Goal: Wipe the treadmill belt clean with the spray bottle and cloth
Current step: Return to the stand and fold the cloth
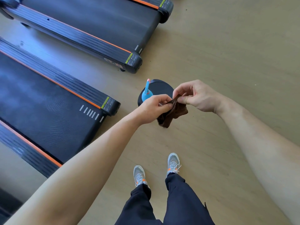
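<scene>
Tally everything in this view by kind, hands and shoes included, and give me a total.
2 treadmills: near treadmill, far treadmill
1 blue spray bottle
1 brown cloth
1 round black stand
2 shoes: left shoe, right shoe
2 hands: left hand, right hand, both pinching the cloth
Total: 9
</scene>
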